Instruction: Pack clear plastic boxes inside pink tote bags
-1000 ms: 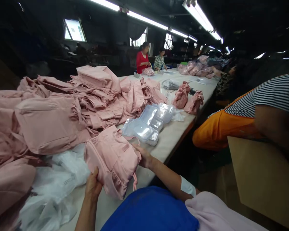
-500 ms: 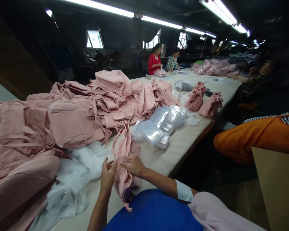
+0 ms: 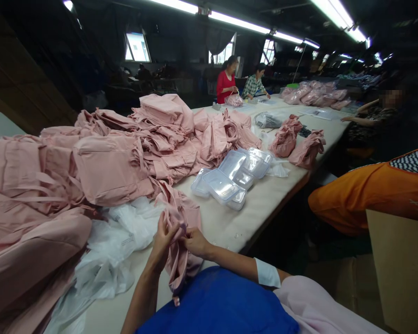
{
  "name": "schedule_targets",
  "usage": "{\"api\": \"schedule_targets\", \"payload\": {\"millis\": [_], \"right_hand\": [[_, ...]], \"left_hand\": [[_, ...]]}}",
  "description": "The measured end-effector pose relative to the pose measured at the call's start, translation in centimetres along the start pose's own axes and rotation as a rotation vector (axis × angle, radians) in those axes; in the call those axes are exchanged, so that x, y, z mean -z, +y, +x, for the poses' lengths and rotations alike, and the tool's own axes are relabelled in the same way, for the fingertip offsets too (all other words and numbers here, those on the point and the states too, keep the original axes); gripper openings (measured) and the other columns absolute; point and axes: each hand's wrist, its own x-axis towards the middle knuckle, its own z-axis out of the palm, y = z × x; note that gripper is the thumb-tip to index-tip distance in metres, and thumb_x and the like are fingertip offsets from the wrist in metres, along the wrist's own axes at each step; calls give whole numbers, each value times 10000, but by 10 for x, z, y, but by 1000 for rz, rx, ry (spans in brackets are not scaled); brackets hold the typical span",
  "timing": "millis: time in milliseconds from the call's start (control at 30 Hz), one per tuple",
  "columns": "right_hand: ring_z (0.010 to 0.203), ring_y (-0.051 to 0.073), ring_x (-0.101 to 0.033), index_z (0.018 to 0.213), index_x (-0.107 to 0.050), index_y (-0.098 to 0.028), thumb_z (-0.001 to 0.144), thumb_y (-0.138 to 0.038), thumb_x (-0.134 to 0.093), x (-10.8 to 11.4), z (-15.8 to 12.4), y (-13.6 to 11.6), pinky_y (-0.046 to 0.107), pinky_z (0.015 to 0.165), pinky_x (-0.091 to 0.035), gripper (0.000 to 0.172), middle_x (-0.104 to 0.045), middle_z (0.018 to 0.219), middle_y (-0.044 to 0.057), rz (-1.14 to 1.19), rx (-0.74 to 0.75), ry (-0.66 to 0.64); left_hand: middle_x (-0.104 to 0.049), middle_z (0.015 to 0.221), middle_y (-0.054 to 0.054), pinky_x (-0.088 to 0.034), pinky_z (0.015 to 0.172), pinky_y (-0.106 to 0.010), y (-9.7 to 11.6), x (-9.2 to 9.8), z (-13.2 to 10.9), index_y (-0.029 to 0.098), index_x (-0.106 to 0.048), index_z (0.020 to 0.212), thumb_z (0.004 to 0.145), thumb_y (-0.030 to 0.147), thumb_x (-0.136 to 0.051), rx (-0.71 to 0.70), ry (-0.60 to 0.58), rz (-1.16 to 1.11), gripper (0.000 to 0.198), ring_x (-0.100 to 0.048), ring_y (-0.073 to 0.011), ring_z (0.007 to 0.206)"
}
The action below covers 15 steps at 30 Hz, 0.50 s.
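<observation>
A pink fabric drawstring bag (image 3: 183, 211) lies in front of me at the table edge, its lower end against my blue apron. My left hand (image 3: 166, 234) is closed on a fold of its cloth from the left. From the right, my right hand (image 3: 196, 242) pinches the same bag close to the left one; its fingertips are partly hidden in the folds. Just beyond the bag sit several clear plastic boxes (image 3: 223, 185). A big heap of pink bags (image 3: 111, 169) covers the table to the left, with crumpled clear plastic (image 3: 107, 250) beside my left arm.
Two upright pink bags (image 3: 305, 149) stand farther along the table (image 3: 226, 227). Two people (image 3: 226, 86) work at its far side, and another person sits at the right. Someone in orange clothing (image 3: 369, 195) is close on my right, near a cardboard sheet (image 3: 400, 269).
My left hand, loosely beside the bag before, has risen slightly and closed on its cloth. The bag's upper part has folded over between my hands. The camera view has shifted a little.
</observation>
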Motion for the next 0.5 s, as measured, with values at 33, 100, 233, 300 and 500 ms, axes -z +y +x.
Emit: {"api": "schedule_targets", "payload": {"millis": [33, 100, 233, 300, 500], "right_hand": [[542, 88, -360, 551, -503, -148, 714, -354, -669, -1, 0, -1, 226, 502, -301, 311, -434, 543, -29, 8, 26, -26], [558, 98, -398, 544, -499, -155, 718, -300, -633, -1, -2, -1, 228, 517, -338, 263, -459, 549, -23, 14, 53, -53], [507, 69, -322, 508, -455, -154, 742, -360, -635, 3, -7, -3, 214, 471, -248, 361, -389, 510, -39, -43, -1, -29], [495, 57, -299, 513, -438, -156, 713, -451, -690, 6, -11, -4, 214, 465, -218, 437, -375, 511, -46, -15, -32, -8], [460, 52, -299, 587, -509, -145, 645, -634, -722, 18, -25, -10, 215, 445, -226, 536, -397, 519, -45, 129, -139, 24]], "left_hand": [[-276, 1547, -172, -288, 1145, -445, 7, -5, -2, 163, -178, 1522, 658, 480, -786, -110, 28, 141, 1104, -293, -328, 1404], [-203, 1566, -199, -178, 1184, -455, 15, -13, -7, 116, -143, 1523, 627, 431, -811, -274, 78, 427, 1161, -187, -332, 1442], [-441, 1423, -218, -326, 1091, -495, 14, -9, -18, 115, -320, 1462, 805, 462, -614, -180, 158, 495, 799, -423, -344, 1306], [-613, 1200, -149, -396, 1010, -469, 7, 3, -20, 168, -514, 1318, 785, 447, -625, -93, 206, 328, 612, -557, -321, 1121], [-640, 736, -46, -528, 718, -359, -22, 42, -13, 155, -643, 896, 608, 418, -717, 82, 218, -160, 397, -614, -232, 731]]}}
